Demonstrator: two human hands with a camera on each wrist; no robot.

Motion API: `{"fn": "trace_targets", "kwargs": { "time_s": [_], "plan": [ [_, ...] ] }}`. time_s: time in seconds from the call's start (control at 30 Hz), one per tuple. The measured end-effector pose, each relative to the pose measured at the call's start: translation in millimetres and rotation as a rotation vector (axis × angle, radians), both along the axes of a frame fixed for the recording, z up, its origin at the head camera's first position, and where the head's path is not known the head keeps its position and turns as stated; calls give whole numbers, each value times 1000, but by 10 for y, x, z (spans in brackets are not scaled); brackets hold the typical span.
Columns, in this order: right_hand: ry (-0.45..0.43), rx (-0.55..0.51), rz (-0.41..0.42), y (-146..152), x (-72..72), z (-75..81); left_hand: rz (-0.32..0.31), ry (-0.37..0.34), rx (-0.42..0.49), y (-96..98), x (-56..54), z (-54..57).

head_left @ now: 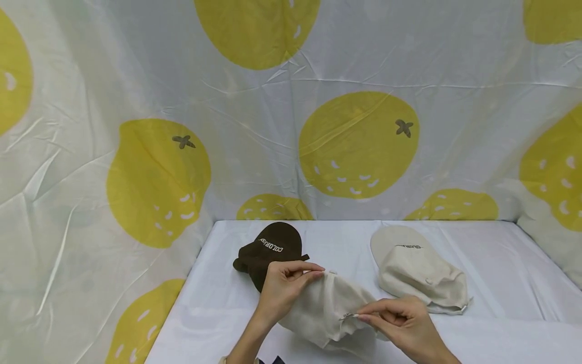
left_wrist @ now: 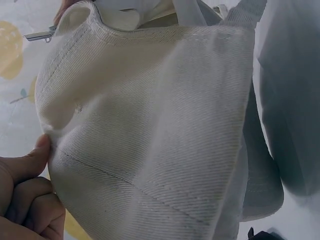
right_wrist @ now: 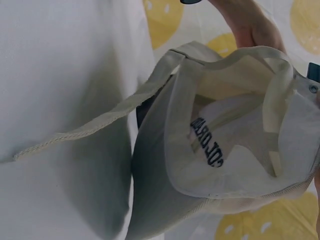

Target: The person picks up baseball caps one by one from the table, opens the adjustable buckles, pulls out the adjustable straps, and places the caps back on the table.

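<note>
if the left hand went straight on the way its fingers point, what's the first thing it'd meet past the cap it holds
Probably the cream baseball cap lying on the table to the right, though the left hand looks raised and depth is unclear, so it might pass above.

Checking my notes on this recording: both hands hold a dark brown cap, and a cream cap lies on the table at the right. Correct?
Not quite: the head view shows the left hand and right hand holding a cream cap, not a dark brown one. A second cream cap does lie on the table at the right.
</note>
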State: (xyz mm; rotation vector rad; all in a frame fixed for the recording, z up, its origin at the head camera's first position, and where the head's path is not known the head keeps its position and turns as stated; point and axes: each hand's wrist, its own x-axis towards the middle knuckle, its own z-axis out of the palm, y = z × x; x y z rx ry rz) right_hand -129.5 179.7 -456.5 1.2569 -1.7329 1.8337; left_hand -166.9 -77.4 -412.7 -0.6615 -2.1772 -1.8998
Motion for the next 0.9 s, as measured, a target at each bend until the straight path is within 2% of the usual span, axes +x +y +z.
{"fn": "trace_targets", "kwargs": {
  "time_s": [0.27, 0.5, 0.63, 0.7, 0.9],
  "plan": [
    [63, 66, -48, 40, -12, 2, 18, 9, 11, 24, 14, 17],
    [103, 75, 4, 75, -35, 7, 43, 30, 43, 34, 14, 19],
    [144, 70, 25, 84, -47, 14, 53, 16, 71, 42, 19, 16],
    [132, 66, 7, 91, -42, 18, 55, 6, 81, 47, 27, 18],
    [12, 32, -103, 90, -30, 40, 35, -5, 89, 66, 50, 24]
  ]
}}
